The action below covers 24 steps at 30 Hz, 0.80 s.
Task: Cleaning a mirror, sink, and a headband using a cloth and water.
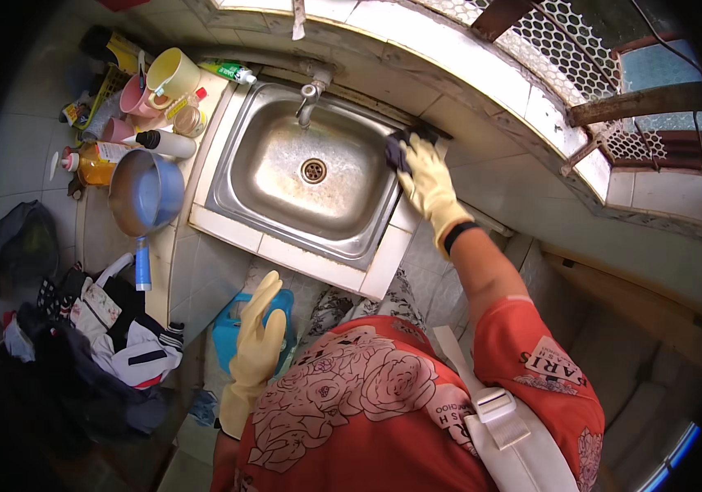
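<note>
A stainless steel sink [301, 227] with a round drain strainer [313, 171] lies before me, and a metal tap [308, 101] stands at its back edge. My right hand [428, 181], in a cream rubber glove, presses a dark cloth [397, 152] at the sink's right rim, near the wall; its fingers lie over the cloth. In a matching glove, my left hand [258, 338] is raised beside my body, below the sink's front edge. Its fingers are extended and nothing is in it.
Left of the sink stand a blue saucepan [160, 190], a yellow mug [172, 72], a white bottle [172, 144], an orange liquid bottle [95, 163] and a toothpaste tube [228, 71]. Clothes [141, 357] are piled lower left. A blue plastic stool [224, 338] is below; a tiled wall [480, 147] rises at right.
</note>
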Motion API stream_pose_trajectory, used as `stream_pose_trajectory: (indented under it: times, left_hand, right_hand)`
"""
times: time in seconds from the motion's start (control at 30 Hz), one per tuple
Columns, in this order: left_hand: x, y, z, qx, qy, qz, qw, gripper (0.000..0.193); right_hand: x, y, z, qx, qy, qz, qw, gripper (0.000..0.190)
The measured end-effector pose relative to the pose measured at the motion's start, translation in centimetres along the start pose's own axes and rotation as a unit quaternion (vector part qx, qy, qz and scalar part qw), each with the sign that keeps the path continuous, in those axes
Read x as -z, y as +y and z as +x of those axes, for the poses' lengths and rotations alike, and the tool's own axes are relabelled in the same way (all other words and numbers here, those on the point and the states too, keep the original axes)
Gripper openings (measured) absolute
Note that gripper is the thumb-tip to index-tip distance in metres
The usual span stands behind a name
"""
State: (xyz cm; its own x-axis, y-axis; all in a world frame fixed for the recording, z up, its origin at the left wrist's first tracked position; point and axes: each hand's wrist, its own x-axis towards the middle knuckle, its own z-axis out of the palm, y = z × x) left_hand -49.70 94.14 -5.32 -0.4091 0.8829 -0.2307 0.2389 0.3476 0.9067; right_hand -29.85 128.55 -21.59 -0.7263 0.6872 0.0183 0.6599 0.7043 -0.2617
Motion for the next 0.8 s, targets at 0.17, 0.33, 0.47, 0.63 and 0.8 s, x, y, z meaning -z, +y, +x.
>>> stream_pose_trajectory:
  times: [0.17, 0.33, 0.47, 0.63, 0.8]
  left_hand:
    - [1.9, -0.7, -1.4, 0.004, -0.002, 0.000, 1.000, 0.042]
    - [3.4, -2.5, -1.9, -0.020, -0.010, 0.042, 0.999, 0.041]
    - [3.2, -2.1, -0.7, -0.015, -0.006, 0.026, 1.000, 0.041]
    - [2.0, -1.4, 1.0, 0.013, 0.017, -0.005, 1.000, 0.040]
    - [1.2, -1.7, 0.6, 0.038, 0.055, -0.011, 0.998, 0.040]
  right_hand:
    - [-0.9, -9.8, -11.0, 0.015, -0.035, 0.063, 0.997, 0.065]
    - [-1.8, -16.6, -17.2, 0.012, -0.109, 0.076, 0.991, 0.068]
    - [1.1, -15.6, -14.9, 0.113, -0.170, 0.086, 0.975, 0.061]
    - [2.3, -9.0, -6.0, -0.026, -0.102, 0.017, 0.994, 0.055]
    - [-0.6, -2.1, 2.7, -0.113, 0.108, -0.037, 0.987, 0.050]
